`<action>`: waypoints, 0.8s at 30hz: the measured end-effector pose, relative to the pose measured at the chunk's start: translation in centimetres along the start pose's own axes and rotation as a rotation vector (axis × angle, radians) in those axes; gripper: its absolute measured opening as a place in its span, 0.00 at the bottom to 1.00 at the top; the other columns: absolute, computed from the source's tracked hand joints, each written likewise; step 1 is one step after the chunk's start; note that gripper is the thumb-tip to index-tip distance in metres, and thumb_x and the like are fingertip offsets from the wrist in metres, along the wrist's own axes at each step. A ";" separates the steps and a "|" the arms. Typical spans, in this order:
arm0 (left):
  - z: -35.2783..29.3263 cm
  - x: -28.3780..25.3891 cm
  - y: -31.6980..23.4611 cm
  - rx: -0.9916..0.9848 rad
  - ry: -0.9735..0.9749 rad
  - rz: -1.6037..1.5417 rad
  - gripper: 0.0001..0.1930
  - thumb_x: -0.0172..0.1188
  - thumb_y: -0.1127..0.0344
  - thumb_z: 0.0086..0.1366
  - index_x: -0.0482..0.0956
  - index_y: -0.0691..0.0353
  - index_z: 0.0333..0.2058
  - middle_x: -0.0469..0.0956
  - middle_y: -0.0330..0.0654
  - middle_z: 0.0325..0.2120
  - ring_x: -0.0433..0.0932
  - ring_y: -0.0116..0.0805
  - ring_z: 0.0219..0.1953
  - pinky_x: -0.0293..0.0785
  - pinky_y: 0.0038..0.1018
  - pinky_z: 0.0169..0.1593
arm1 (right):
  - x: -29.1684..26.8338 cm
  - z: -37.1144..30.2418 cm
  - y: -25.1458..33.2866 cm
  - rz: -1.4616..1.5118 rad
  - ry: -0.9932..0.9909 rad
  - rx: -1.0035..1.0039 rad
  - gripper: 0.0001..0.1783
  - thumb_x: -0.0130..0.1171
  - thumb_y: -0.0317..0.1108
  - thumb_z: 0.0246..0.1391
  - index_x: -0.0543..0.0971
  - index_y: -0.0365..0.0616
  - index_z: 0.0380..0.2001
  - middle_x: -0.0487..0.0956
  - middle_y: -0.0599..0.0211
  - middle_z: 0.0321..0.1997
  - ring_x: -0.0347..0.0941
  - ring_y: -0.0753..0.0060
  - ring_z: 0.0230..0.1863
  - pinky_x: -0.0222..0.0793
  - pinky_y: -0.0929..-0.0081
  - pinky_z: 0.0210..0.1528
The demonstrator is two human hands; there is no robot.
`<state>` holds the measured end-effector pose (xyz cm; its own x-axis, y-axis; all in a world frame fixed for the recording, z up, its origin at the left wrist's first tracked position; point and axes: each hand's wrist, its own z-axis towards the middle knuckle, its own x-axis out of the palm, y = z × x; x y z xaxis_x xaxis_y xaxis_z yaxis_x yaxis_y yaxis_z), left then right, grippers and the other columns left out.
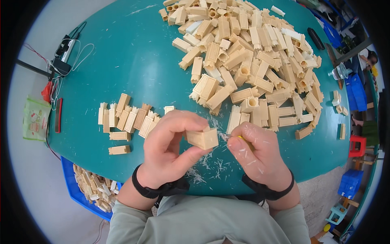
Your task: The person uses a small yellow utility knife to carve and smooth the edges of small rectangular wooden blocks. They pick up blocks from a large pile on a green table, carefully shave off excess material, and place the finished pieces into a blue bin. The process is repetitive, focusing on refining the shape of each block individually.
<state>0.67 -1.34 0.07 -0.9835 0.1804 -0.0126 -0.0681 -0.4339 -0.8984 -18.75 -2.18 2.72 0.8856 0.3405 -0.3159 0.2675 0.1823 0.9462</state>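
Note:
Between the thumb and fingers of my left hand (pixel 166 142) is a beige plastic block (pixel 203 138), a hollow-looking rectangular piece with one end facing me. My right hand (pixel 258 152) is closed around a small yellow-handled blade tool (pixel 243 143). The metal tip reaches to the block's right edge; whether it touches cannot be made out. Most of the handle is hidden in my fingers. Thin pale shavings (pixel 209 166) lie on the green table below both hands, and some cling to my right fingers.
A big heap of similar beige blocks (pixel 243 53) covers the far right of the green table (pixel 134 61). Several blocks (pixel 131 119) lie grouped to the left. Below the left edge a blue bin (pixel 77 191) holds more. A power strip (pixel 70 51) with cables sits at the far left.

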 end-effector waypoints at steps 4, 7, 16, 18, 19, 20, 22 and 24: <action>0.4 0.1 -0.2 0.110 -0.008 0.245 0.16 0.64 0.78 0.47 0.72 0.65 0.37 0.73 0.45 0.34 0.72 0.38 0.37 0.68 0.29 0.40 | 0.1 0.0 -0.2 -0.021 -0.021 -0.014 0.13 0.58 0.38 0.51 0.72 0.39 0.22 0.69 0.61 0.18 0.65 0.62 0.19 0.60 0.72 0.21; 0.5 0.2 -0.4 0.161 -0.011 0.357 0.17 0.65 0.79 0.44 0.73 0.63 0.35 0.74 0.44 0.33 0.73 0.39 0.35 0.67 0.29 0.38 | 0.4 0.0 -0.4 -0.055 -0.025 -0.030 0.14 0.59 0.38 0.50 0.72 0.39 0.21 0.69 0.61 0.18 0.66 0.61 0.19 0.60 0.71 0.21; 0.7 0.1 -0.3 0.268 0.039 0.512 0.20 0.65 0.81 0.38 0.73 0.61 0.34 0.73 0.42 0.31 0.73 0.38 0.33 0.67 0.29 0.36 | 0.3 0.2 -0.9 -0.145 -0.042 -0.071 0.14 0.59 0.39 0.49 0.72 0.40 0.22 0.70 0.61 0.19 0.67 0.59 0.20 0.61 0.70 0.20; 0.7 0.1 -0.3 0.272 0.036 0.510 0.21 0.65 0.81 0.38 0.73 0.60 0.34 0.73 0.42 0.31 0.73 0.38 0.33 0.67 0.29 0.36 | 0.3 0.2 -0.8 -0.144 -0.036 -0.080 0.14 0.60 0.39 0.49 0.72 0.40 0.22 0.70 0.61 0.19 0.67 0.59 0.19 0.61 0.69 0.20; 0.7 0.1 -0.4 0.271 0.032 0.508 0.20 0.65 0.81 0.38 0.73 0.60 0.34 0.73 0.42 0.31 0.73 0.38 0.33 0.67 0.29 0.36 | 0.2 0.2 -0.7 -0.147 -0.035 -0.081 0.14 0.60 0.38 0.49 0.72 0.40 0.22 0.70 0.61 0.19 0.67 0.59 0.19 0.61 0.69 0.19; 0.7 0.1 -0.4 0.270 0.029 0.506 0.20 0.65 0.81 0.38 0.73 0.60 0.34 0.73 0.42 0.31 0.73 0.38 0.33 0.67 0.29 0.36 | 0.2 0.2 -0.6 -0.150 -0.034 -0.083 0.13 0.60 0.38 0.49 0.72 0.40 0.22 0.70 0.61 0.19 0.67 0.59 0.19 0.61 0.69 0.19; 0.7 0.2 -0.4 0.267 0.016 0.504 0.20 0.65 0.81 0.38 0.73 0.60 0.34 0.73 0.42 0.31 0.72 0.38 0.32 0.67 0.29 0.36 | 0.1 0.1 -0.5 -0.161 -0.030 -0.097 0.13 0.60 0.38 0.48 0.72 0.40 0.22 0.70 0.61 0.19 0.67 0.59 0.19 0.61 0.69 0.19; 0.7 0.3 -0.3 0.265 -0.002 0.504 0.20 0.66 0.81 0.38 0.73 0.60 0.34 0.73 0.42 0.31 0.72 0.38 0.32 0.67 0.29 0.36 | 0.1 0.1 -0.4 -0.170 -0.028 -0.100 0.13 0.60 0.38 0.48 0.72 0.40 0.22 0.70 0.61 0.18 0.67 0.59 0.19 0.61 0.69 0.19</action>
<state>0.32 -1.79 0.64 -0.9056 -0.1079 -0.4103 0.3704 -0.6724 -0.6408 -18.71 -2.34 2.36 0.8415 0.2713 -0.4671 0.3763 0.3260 0.8672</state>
